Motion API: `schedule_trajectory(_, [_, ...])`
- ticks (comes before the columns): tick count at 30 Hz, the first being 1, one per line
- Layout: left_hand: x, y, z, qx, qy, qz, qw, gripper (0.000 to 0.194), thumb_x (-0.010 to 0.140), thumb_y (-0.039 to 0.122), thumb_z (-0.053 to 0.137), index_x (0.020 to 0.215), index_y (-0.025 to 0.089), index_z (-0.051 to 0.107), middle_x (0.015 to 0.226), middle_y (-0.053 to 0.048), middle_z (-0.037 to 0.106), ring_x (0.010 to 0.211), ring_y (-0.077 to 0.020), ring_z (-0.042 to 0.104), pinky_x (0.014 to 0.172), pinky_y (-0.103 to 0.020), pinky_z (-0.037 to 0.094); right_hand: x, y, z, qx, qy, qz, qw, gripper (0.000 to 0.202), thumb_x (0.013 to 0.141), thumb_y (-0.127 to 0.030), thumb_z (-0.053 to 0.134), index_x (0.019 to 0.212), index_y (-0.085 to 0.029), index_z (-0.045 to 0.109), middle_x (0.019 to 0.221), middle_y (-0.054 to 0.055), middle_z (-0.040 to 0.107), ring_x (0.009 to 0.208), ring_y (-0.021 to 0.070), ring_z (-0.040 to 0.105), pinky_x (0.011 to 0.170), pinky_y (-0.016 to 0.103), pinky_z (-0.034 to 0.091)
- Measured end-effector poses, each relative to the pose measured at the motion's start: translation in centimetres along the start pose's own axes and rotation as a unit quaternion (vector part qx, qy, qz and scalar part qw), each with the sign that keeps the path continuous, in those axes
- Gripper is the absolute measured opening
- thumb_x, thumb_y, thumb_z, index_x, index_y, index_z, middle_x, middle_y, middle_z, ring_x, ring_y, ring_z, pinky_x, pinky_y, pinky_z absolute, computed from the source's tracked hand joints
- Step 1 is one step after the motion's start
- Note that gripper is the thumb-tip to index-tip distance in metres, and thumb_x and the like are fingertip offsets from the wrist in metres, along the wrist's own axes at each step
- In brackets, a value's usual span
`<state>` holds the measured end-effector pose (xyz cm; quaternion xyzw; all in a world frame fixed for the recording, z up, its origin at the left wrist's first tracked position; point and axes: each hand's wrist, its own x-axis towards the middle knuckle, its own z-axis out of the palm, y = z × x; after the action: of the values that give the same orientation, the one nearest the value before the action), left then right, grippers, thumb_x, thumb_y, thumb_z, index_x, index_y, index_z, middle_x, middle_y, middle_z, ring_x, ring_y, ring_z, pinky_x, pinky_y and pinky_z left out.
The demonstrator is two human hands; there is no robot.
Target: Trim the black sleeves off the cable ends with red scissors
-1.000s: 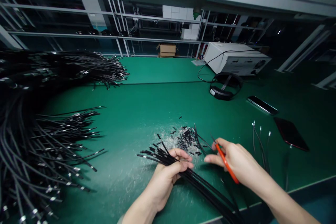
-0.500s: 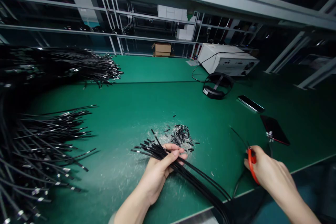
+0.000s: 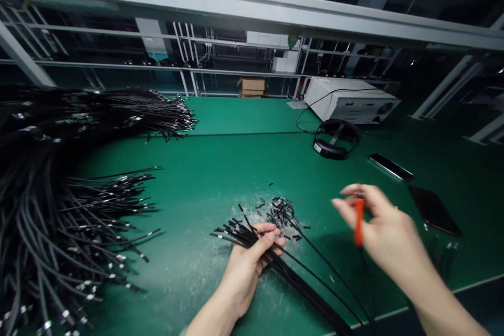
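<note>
Our left hand grips the black cables above the green desk; our right holds the orange-handled tool, raised. We can read no writing on the white box.

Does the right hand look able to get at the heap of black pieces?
Probably yes: the heap lies open on the table beside the left hand, though the right hand holds an orange-handled tool.
</note>
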<state>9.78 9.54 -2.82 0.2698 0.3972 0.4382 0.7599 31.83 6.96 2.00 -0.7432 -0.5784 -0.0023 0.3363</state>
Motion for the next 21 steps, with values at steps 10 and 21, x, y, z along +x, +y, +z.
schedule_trajectory(10, [-0.2, -0.3, -0.5, 0.010, -0.024, -0.028, 0.999, 0.031, 0.076, 0.026, 0.065, 0.104, 0.012, 0.063, 0.104, -0.014, 0.069, 0.079, -0.0166, 0.065, 0.071, -0.027, 0.049, 4.0, -6.0, 7.8, 0.355, -0.388, -0.026, 0.850, 0.031, 0.069, -0.034, 0.068, 0.089, -0.018, 0.050, 0.062, -0.003, 0.058, 0.047, 0.0079, 0.048, 0.043, 0.018, 0.034])
schedule_trajectory(21, [1.1, -1.4, -1.1, 0.045, 0.003, -0.007, 0.999, 0.025, 0.066, 0.034, 0.073, 0.077, 0.012, 0.068, 0.067, -0.005, 0.069, 0.054, -0.0096, 0.056, 0.052, -0.020, 0.044, 1.9, -7.1, 9.0, 0.438, -0.325, 0.095, 0.833, 0.032, 0.063, -0.025, 0.068, 0.089, -0.018, 0.052, 0.056, -0.006, 0.056, 0.044, 0.0076, 0.047, 0.042, 0.018, 0.034])
